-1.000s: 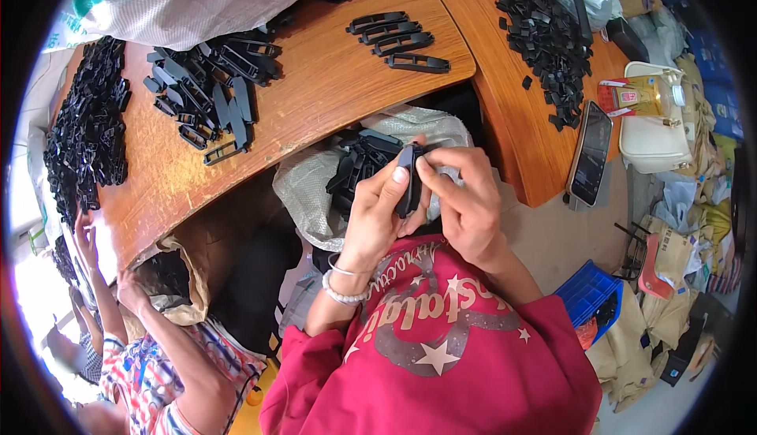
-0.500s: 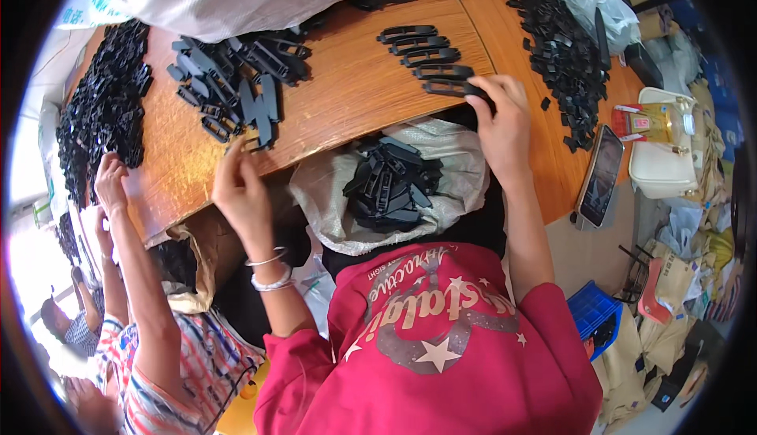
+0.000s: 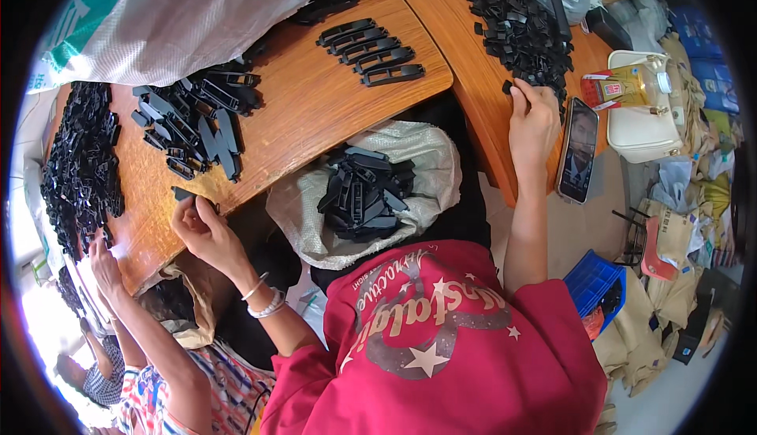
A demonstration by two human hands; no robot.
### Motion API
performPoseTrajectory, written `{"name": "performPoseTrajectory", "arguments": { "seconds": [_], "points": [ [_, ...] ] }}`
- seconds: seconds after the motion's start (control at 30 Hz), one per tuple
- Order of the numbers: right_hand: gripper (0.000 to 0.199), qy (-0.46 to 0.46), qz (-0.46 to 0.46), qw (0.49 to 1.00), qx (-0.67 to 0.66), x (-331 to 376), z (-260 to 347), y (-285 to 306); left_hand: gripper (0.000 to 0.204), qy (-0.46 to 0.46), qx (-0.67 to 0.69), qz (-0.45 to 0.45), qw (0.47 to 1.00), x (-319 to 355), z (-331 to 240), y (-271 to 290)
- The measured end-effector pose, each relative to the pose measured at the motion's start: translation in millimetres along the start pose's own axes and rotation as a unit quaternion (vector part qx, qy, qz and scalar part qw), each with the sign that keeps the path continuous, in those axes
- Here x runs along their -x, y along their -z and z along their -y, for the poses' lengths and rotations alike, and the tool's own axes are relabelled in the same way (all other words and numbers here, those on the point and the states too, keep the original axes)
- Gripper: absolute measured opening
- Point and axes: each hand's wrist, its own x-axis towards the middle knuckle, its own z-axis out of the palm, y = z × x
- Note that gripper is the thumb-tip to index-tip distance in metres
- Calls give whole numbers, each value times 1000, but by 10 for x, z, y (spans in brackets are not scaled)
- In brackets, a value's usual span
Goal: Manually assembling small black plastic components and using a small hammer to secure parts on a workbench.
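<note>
- Nearest: sack (image 3: 315, 222) in the lap, mouth open, a heap of black plastic clips (image 3: 364, 192) inside. A second ago both hands worked one clip together over this sack; no hand is there now.
- Left hand (image 3: 203, 230) has gone out to the near edge of the table (image 3: 315, 112), lower left. Fingers pinched shut on one small black piece (image 3: 182, 194) at the edge. Half a second ago it was further up, by the loose pile; it has since drawn toward the edge.
- Right hand (image 3: 533, 119) reaches to the right-hand board (image 3: 473, 112). Fingers curled, tips touching the rim of the big clip heap (image 3: 520, 33). Cannot tell whether it has a clip between them. Half a second ago it lay by the row; it has moved right, to the heap.
- Judgement: one assembled clip seems finished and put away, and the hands are fetching the two parts for the next: small piece from the left, frame from the right.
- Middle: loose pile of parts (image 3: 193, 119) left of centre; a neat row of five frames (image 3: 371, 52) well apart from it.
- Right: phone (image 3: 579, 151) lying flat just beside the right wrist; white bag (image 3: 643, 131) beyond it.
- Far left: another person's hand (image 3: 102, 261) at the table edge, by a long dark heap (image 3: 79, 167).
- Far: large white sack (image 3: 181, 17) across the top.
</note>
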Motion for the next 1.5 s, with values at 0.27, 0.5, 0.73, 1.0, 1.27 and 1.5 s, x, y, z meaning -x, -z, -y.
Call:
{"name": "performPoseTrajectory", "arguments": {
  "seconds": [0.27,0.5,0.73,1.0,1.27,1.5],
  "points": [
    [15,30,-4,998,-52,16,61,-58,58,178,248,279,910,645,-871,-553],
    [14,23,182,879,-441,400,936,440,63,355,439,436,701,908,-971,-730],
    [26,173,81,891,-412,478,1105,440,34,369,469,432,676,953,-924,-744],
    [27,199,161,874,-414,592,1095,467,19,278,431,361,779,934,-974,-740],
    [28,239,67,888,-388,539,1140,484,53,371,470,441,668,940,-1043,-644],
    [33,309,83,890,-325,568,1146,507,54,270,373,459,760,967,-1049,-632]
  ]
}}
